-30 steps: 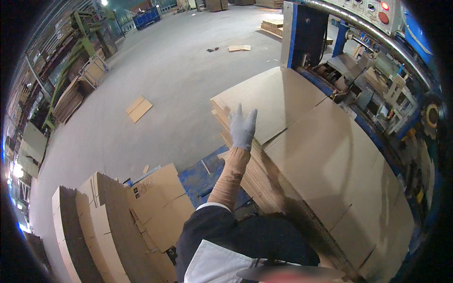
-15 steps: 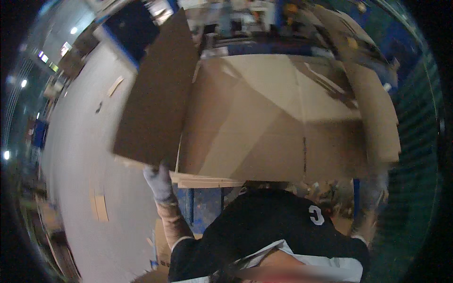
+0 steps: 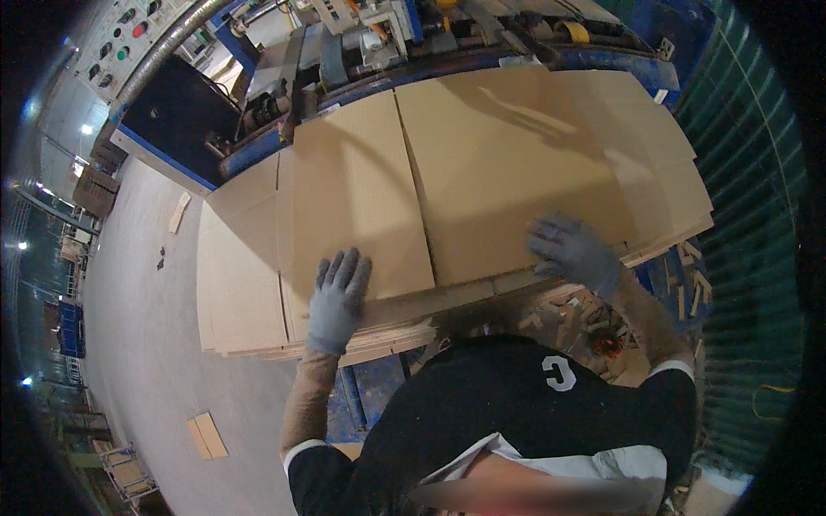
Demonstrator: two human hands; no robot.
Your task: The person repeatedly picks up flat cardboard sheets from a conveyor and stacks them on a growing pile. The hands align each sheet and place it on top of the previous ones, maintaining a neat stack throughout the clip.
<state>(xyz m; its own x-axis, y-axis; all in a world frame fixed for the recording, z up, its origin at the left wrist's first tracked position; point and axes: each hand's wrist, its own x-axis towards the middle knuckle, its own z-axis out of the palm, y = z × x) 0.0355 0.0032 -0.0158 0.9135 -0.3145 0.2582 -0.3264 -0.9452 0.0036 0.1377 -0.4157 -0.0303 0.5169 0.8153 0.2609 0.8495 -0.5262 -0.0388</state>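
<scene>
A folded cardboard box blank [image 3: 508, 163] lies flat on a stack of cardboard sheets [image 3: 241, 284] in front of me, its panels meeting at a dark seam. My left hand [image 3: 338, 297], in a grey glove, rests on the near left part of the blank with its fingers stretched out. Also gloved in grey, my right hand [image 3: 575, 251] lies on the near right part, fingers spread. Neither hand grips anything. The blank's far edge reaches up to a blue machine [image 3: 465, 60].
Metal rollers and belts run across the machine beyond the stack. A control panel [image 3: 116, 47] with buttons is at the upper left. Cardboard scraps [image 3: 585, 322] lie below the stack's near right edge. Green corrugated sheeting [image 3: 748, 284] borders the right side; cardboard strips [image 3: 207, 436] lie on the floor.
The cardboard, held up with raised side flaps before, now lies flat against the stack. My hands have moved from its outer edges inward onto its top surface.
</scene>
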